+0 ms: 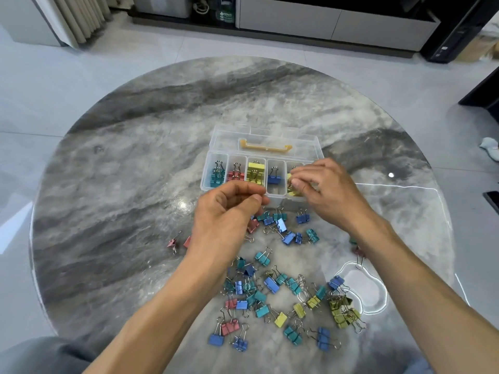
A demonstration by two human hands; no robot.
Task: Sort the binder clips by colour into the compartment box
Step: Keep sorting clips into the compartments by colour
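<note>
A clear compartment box [205, 182] lies open on the table, its lid [270, 136] with a yellow handle folded back. From left to right its compartments hold teal clips [217, 174], red clips [235, 174], yellow clips [256, 171], a blue clip [274, 178] and yellow clips [295, 193]. My right hand [326, 190] hovers over that fifth compartment and pinches a yellow clip [289, 176] with its fingertips. My left hand [229, 211] is at the box's front edge with thumb and fingers curled together; whether it holds anything is hidden. Several loose clips [270, 284] in mixed colours lie nearer me.
The round grey marble table [135, 157] has its edge all around. An olive-yellow cluster of clips [341, 311] lies at the near right. Two red clips [172, 242] lie apart at the left. Tiled floor and low cabinets [324, 20] lie beyond.
</note>
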